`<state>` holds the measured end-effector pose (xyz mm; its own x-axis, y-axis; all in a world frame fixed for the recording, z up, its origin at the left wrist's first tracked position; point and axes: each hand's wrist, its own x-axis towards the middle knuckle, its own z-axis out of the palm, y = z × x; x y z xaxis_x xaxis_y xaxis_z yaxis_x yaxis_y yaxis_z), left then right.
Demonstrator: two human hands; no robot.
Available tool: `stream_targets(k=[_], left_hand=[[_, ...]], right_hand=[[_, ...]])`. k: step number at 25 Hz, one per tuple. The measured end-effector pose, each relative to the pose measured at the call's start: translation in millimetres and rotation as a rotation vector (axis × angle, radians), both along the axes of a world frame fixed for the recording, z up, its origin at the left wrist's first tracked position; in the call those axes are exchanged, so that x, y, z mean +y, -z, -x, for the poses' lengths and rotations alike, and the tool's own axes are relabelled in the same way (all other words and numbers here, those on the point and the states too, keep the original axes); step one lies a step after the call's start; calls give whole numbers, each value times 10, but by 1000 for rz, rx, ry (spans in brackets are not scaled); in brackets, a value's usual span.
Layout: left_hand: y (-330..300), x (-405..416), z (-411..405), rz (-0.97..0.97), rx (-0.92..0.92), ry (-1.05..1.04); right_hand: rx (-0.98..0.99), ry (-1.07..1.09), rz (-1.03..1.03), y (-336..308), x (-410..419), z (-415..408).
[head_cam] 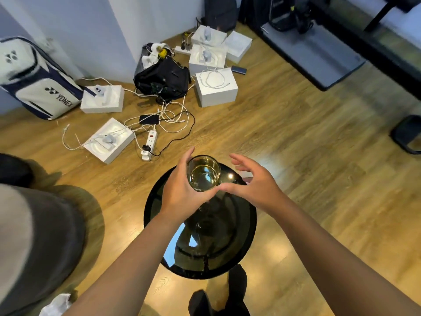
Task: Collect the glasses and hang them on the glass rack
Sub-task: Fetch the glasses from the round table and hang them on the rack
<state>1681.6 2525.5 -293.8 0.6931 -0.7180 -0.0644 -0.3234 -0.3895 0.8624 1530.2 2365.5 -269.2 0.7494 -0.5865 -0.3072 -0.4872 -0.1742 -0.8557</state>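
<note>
From the head view, the person's left hand (182, 192) is wrapping around a clear glass (204, 173), with the fingers curling up its left side and the thumb lying under its near edge. The glass is being held upright, mouth toward the camera, over the far part of a round black table (157, 208) with a glossy top that is mirroring the room. Whether the glass is touching the table or hovering just above it cannot be told from this angle. The right hand (255, 183) is sitting just right of the glass, fingers spread and gently curved, gripping nothing; its thumb tip is reaching toward the glass's near edge, close to the left thumb.

Both forearms are stretching in from the near edge of the picture, and dark-clad feet are showing below the table.

On the wooden floor (296, 137) beyond the table, several white boxes (216, 90) are lying among tangled white and black cables. A white power strip (150, 142) is sitting between them, far left of the glass. A black bag (161, 76) is slumping open against the pale wall, and a white and navy sports bag (34, 80) is leaning at the far left. A dark cushioned seat (45, 224) is filling the near left. A grey mat (319, 51) is lying at the far right.
</note>
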Motion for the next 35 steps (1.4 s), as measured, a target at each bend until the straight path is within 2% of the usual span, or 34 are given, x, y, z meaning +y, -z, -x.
stream_targets(k=[4, 7, 11, 15, 21, 28, 35], left_hand=[[-858, -127, 108, 50, -114, 125], [-1425, -207, 195, 61, -198, 173], [-2163, -297, 411, 115, -249, 221], [-2796, -421, 693, 186, -268, 284], [-3661, -641, 1271, 289, -271, 414], [-4273, -878, 2231, 365, -344, 560], [-4735, -1294, 3450, 388, -351, 697]], right_hand=[[-10, -84, 119, -949, -65, 221], [51, -161, 315, -1602, -131, 398], [42, -72, 512, -2302, -163, 662], [5, -13, 509, -2796, -108, 934], [-207, 158, 446, -3361, 73, 1427], [-426, 380, 383, -3668, 67, 2257], [-511, 559, 388, -3991, -171, 3450]])
